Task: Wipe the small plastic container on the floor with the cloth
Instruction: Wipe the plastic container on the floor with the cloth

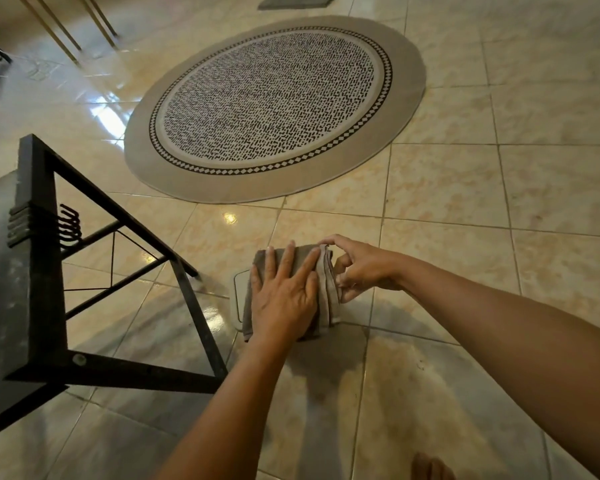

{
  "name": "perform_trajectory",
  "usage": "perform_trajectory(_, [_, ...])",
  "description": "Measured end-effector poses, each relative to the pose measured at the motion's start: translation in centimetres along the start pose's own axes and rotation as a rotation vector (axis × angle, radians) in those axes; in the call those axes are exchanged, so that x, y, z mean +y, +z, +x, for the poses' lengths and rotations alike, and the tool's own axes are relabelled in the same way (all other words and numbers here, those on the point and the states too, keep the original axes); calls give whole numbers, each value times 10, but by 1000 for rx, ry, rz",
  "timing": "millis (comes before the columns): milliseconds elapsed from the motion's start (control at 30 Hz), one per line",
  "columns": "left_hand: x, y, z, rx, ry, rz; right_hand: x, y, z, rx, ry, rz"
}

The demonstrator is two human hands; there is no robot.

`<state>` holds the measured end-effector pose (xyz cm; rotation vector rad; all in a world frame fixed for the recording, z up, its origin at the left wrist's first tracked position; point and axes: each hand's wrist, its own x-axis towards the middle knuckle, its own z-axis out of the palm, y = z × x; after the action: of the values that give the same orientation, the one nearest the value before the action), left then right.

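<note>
Brown cloth lower centre over white container, left hand flat, fingers spread, right hand pinching cloth edge, no legible writing.

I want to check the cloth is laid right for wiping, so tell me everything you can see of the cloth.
The cloth is grey-brown, soft-looking like terry or microfibre, and folded into a thick rectangle whose layered edges show on its right side. It lies over the small plastic container, hiding all but a pale rounded strip on the left, on the tiled floor. The left hand presses flat on top with fingers spread; the right hand touches its right edge.
</note>
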<state>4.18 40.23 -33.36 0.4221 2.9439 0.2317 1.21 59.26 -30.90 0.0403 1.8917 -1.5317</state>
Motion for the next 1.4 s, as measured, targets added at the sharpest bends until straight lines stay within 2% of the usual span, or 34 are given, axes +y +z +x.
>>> perform_trajectory(67, [-1,0,-1,-4,23,-7,0,-1,1,-5,8,-1])
perform_trajectory(167, [-4,3,-4,-17,201,71,1,-2,0,-18,14,9])
perform_trajectory(300, [-9,0,7,13,50,5,-1,-1,0,-9,3,9])
perform_trajectory(400, [0,3,-1,-22,219,55,0,-1,-2,-22,13,28])
perform_trajectory(467, [-3,2,1,-34,257,91,0,0,-2,-19,13,34])
perform_trajectory(533, [-8,-2,9,-16,195,68,-1,0,1,-9,3,14])
perform_trajectory(700, [-19,0,-9,48,-161,3,5,-2,4,20,5,1])
perform_trajectory(733, [-13,2,-19,46,-156,0,4,-2,3,12,6,5])
perform_trajectory(867, [10,11,-20,15,84,13,-2,0,0,-16,6,-15])
perform_trajectory(933, [4,7,-3,26,51,18,-4,2,1,5,2,-21])
perform_trajectory(1033, [-2,2,5,33,-118,4,-3,2,3,18,23,-5])
perform_trajectory(1167, [0,3,-2,12,172,59,-3,1,0,-11,21,2])
perform_trajectory(1300, [-7,-1,12,30,-28,4,-6,3,2,-1,20,2])
perform_trajectory(1400, [0,0,8,12,168,60,-4,2,-1,-3,19,20])
